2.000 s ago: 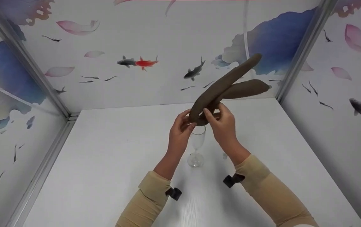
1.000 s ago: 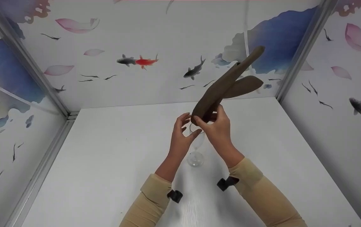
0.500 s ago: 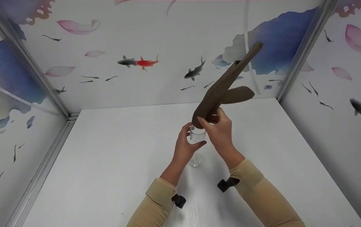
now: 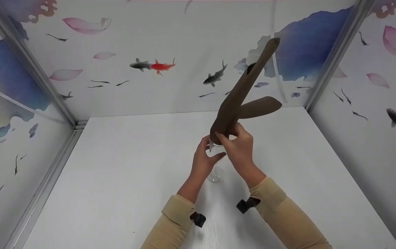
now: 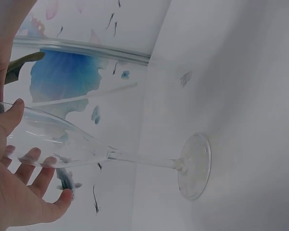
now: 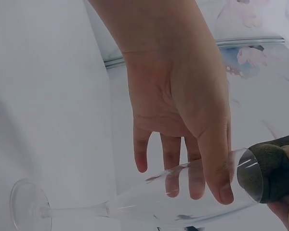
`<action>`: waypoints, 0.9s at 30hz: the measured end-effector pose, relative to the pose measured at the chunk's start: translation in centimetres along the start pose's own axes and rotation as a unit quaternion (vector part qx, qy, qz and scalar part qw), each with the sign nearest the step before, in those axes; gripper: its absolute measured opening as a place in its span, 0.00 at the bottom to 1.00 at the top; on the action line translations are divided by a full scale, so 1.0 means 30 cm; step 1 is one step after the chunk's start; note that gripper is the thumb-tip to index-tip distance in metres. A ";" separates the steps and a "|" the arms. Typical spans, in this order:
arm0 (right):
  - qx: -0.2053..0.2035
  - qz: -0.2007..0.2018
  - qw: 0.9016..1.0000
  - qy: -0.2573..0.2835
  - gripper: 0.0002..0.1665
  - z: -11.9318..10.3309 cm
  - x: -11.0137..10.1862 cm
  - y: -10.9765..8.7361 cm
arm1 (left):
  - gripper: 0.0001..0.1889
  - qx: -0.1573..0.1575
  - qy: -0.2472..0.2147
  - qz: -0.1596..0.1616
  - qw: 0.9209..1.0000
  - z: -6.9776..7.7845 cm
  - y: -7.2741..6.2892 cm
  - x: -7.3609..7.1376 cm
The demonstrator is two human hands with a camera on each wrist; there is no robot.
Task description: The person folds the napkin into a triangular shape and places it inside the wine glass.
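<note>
A clear champagne flute stands upright on the white table. My left hand holds its bowl just under the rim, thumb on one side and fingers on the other, as the left wrist view shows. With thumb and fingertips my right hand pinches a dark brown, soft-looking cloth. From that pinch, two long tapered ends of the cloth stick out toward the back wall. In the right wrist view, the bunched cloth sits right at the glass's mouth, with part of it showing through the rim.
White panels printed with fish, petals and blue shapes enclose the white table at the back and both sides. Metal corner posts join them. A small greyish thing lies on the table near the glass.
The left hand has let go of the cloth and moved onto the flute's bowl. The right hand has brought the cloth down to the rim, its long end now pointing more steeply up.
</note>
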State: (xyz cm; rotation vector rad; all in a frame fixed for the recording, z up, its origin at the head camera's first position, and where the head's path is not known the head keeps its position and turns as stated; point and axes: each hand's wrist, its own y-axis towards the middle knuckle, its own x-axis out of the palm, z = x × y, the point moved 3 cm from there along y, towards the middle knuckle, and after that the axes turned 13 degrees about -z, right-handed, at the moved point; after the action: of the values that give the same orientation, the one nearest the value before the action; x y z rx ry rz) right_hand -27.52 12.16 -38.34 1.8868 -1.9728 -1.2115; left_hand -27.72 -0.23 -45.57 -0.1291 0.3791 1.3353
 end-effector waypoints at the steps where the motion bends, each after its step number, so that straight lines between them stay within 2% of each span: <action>1: -0.001 0.002 1.000 -0.005 0.17 0.000 0.002 0.000 | 0.36 0.001 -0.001 -0.001 1.000 0.001 0.000 0.000; 19: -0.014 0.032 0.998 -0.049 0.11 -0.007 0.041 0.002 | 0.34 0.011 -0.001 -0.003 1.000 -0.004 0.004 -0.002; 27: -0.008 0.042 0.996 -0.082 0.11 0.003 0.053 -0.002 | 0.34 -0.007 -0.007 -0.007 1.000 -0.008 0.006 0.002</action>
State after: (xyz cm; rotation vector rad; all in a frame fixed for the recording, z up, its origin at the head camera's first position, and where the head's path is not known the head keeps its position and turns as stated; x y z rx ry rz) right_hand -27.86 10.79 -39.09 1.7267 -2.0933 -1.3941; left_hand -27.92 -0.21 -45.80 -0.1336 0.3571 1.3250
